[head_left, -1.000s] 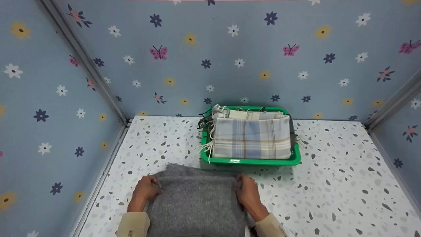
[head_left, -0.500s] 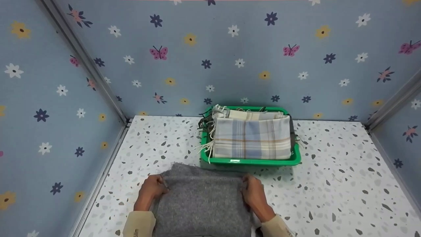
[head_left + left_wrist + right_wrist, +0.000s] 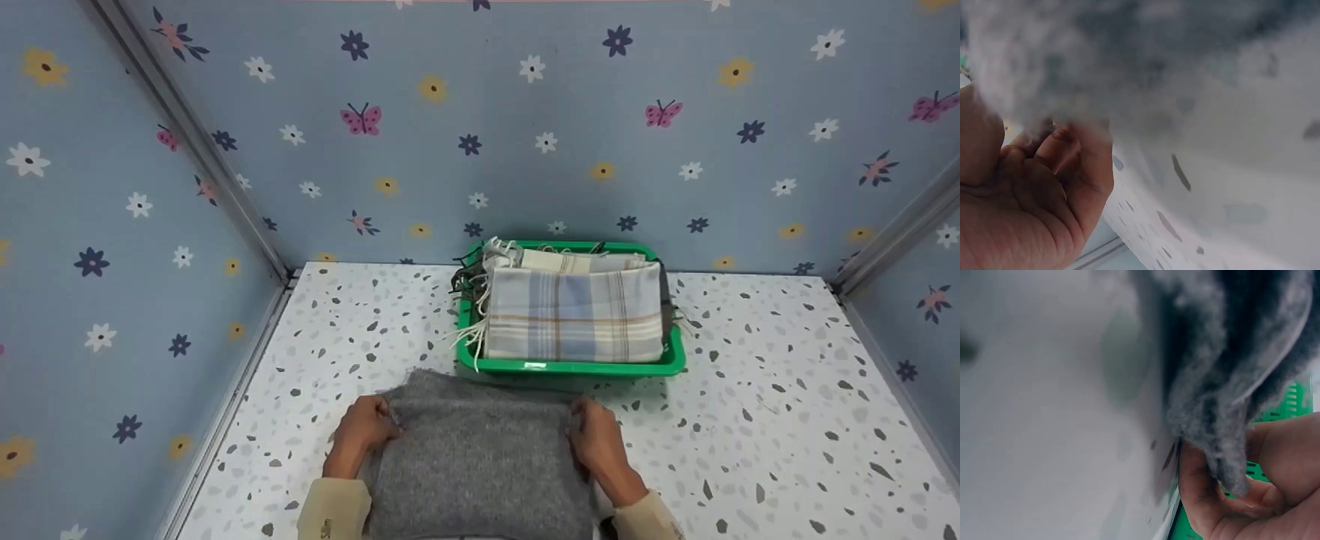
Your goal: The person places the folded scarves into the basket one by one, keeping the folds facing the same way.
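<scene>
**Both hands grip a folded grey woolly cloth at its two sides**

Left hand (image 3: 365, 435) holds the left edge of the grey cloth (image 3: 480, 465), fingers curled in on the fabric; thumb side on top, fingertips tucked under the fold. In the left wrist view the fingers (image 3: 1069, 163) bend up into the fuzzy grey edge (image 3: 1072, 73), so the hand is closed on it, not flat. Right hand (image 3: 596, 446) holds the right edge the same way. In the right wrist view the fingers (image 3: 1230, 489) pinch a thick bunched layer of the grey fabric (image 3: 1230, 382) against the thumb side. Both grips are tight, no open gap seen.

The cloth sits between the two hands, spread flat and folded, on the speckled white table (image 3: 750, 420), close to the person's body. Its far edge lies just past the fingertips. Beige sleeves (image 3: 334, 510) show at both wrists, below the grips.

Just beyond the far edge of the cloth, slightly to the right of the midline between the hands, stands a green basket (image 3: 570, 367). It is near the cloth; cannot tell if they touch. In it lies a folded plaid cloth (image 3: 574, 315), blue and beige checks, with white fringe (image 3: 469, 334) hanging over the left rim. More folded fabric lies behind it in the basket.

Farthest out: blue wall (image 3: 525, 135) with flower and butterfly print, on three sides of the table.
</scene>
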Demonstrator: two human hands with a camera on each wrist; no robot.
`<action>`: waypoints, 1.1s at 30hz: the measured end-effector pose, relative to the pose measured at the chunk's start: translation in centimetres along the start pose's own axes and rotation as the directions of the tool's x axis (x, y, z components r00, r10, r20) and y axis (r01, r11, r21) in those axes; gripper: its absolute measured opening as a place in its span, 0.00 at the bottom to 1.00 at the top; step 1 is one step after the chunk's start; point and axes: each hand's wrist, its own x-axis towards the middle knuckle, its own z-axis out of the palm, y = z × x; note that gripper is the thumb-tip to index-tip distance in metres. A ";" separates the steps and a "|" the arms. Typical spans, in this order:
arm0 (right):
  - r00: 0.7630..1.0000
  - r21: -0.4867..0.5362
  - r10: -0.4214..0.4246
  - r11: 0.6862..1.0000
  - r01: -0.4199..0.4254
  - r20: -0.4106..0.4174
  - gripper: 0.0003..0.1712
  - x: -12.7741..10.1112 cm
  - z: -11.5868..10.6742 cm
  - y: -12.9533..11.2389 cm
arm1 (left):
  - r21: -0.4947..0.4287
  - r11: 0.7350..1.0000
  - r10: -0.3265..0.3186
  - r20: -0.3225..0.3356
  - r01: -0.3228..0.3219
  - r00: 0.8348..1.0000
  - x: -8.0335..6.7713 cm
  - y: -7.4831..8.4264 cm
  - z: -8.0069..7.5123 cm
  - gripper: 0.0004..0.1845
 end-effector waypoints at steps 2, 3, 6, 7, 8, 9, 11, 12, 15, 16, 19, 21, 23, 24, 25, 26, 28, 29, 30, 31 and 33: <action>1.000 0.000 0.012 1.000 -0.012 0.001 0.12 0.0 -0.3 0.2 | -0.007 1.000 0.008 0.001 -0.008 1.000 0.1 0.2 0.3 0.16; 1.000 0.003 0.017 1.000 -0.017 0.002 0.12 0.0 -0.5 0.3 | -0.009 1.000 0.010 0.001 -0.010 1.000 0.1 0.3 0.4 0.16; 1.000 0.004 0.028 1.000 -0.028 0.002 0.12 -0.1 -0.9 0.7 | 0.000 1.000 0.018 -0.002 -0.018 1.000 0.0 0.8 0.8 0.15; 1.000 0.002 0.030 1.000 -0.030 0.003 0.12 -0.1 -1.0 0.9 | -0.001 1.000 0.023 -0.002 -0.023 1.000 0.0 0.9 1.0 0.15; 0.999 0.000 0.032 0.999 -0.032 0.001 0.12 -0.1 -1.1 1.0 | 0.003 1.000 0.022 -0.005 -0.022 1.000 -0.1 1.0 1.1 0.15; 1.000 -0.005 0.030 1.000 -0.030 -0.002 0.12 -0.1 -1.2 1.2 | 0.007 1.000 0.021 -0.009 -0.021 1.000 -0.1 1.2 1.3 0.15; 1.000 -0.018 0.026 0.999 -0.026 -0.008 0.12 -0.2 -1.5 1.5 | 0.016 1.000 0.024 -0.015 -0.023 1.000 -0.2 1.4 1.6 0.15; 1.000 -0.021 0.024 0.999 -0.024 -0.009 0.12 -0.2 -1.6 1.6 | 0.016 1.000 0.021 -0.016 -0.021 1.000 -0.2 1.5 1.8 0.15; 1.000 -0.021 0.016 1.000 -0.016 -0.015 0.13 -0.4 -2.0 2.0 | 0.018 1.000 0.018 -0.017 -0.017 1.000 -0.2 1.7 2.2 0.14; 1.000 -0.022 0.015 1.000 -0.015 -0.016 0.13 -0.4 -2.1 2.1 | 0.020 1.000 0.017 -0.018 -0.017 1.000 -0.2 1.8 2.3 0.14; 1.000 -0.013 0.023 1.000 -0.023 -0.014 0.13 -0.4 -2.5 2.4 | 0.022 1.000 0.017 -0.017 -0.016 1.000 -0.3 2.1 2.7 0.15; 1.000 -0.009 0.029 1.000 -0.029 -0.012 0.14 -0.5 -2.7 2.6 | 0.020 1.000 0.025 -0.020 -0.024 0.999 -0.3 2.3 3.0 0.15; 0.999 -0.001 0.033 0.999 -0.033 -0.016 0.14 -0.5 -3.0 2.8 | 0.015 0.999 0.037 -0.024 -0.036 0.999 -0.4 2.4 3.3 0.15; 0.999 -0.003 0.033 0.999 -0.033 -0.018 0.14 -0.5 -3.1 2.9 | 0.012 0.999 0.042 -0.026 -0.041 0.999 -0.4 2.5 3.4 0.14; 0.999 -0.001 0.037 0.999 -0.037 -0.019 0.15 -0.6 -3.3 3.0 | 0.007 0.999 0.048 -0.031 -0.047 0.998 -0.5 2.6 3.6 0.14; 0.999 0.002 0.042 0.999 -0.042 -0.020 0.15 -0.6 -3.4 3.1 | 0.004 0.999 0.054 -0.036 -0.054 0.998 -0.5 2.7 3.8 0.14; 0.998 0.004 0.056 0.998 -0.056 -0.017 0.15 -0.5 -3.6 3.3 | -0.002 0.998 0.064 -0.044 -0.064 0.997 -0.6 2.9 4.1 0.13; 0.998 0.001 0.064 0.998 -0.064 -0.014 0.15 -0.5 -3.7 3.5 | -0.004 0.998 0.066 -0.046 -0.066 0.997 -0.7 2.9 4.2 0.13; 0.998 -0.001 0.069 0.998 -0.069 -0.011 0.15 -0.5 -3.8 3.6 | -0.004 0.998 0.069 -0.046 -0.069 0.997 -0.7 3.0 4.3 0.13; 0.997 -0.003 0.077 0.997 -0.077 -0.007 0.15 -0.5 -3.9 3.7 | -0.003 0.998 0.070 -0.047 -0.070 0.996 -0.7 3.1 4.5 0.13; 0.996 -0.005 0.084 0.996 -0.084 -0.002 0.15 -0.4 -4.0 3.9 | -0.004 0.998 0.066 -0.042 -0.066 0.997 -0.7 3.2 4.7 0.13</action>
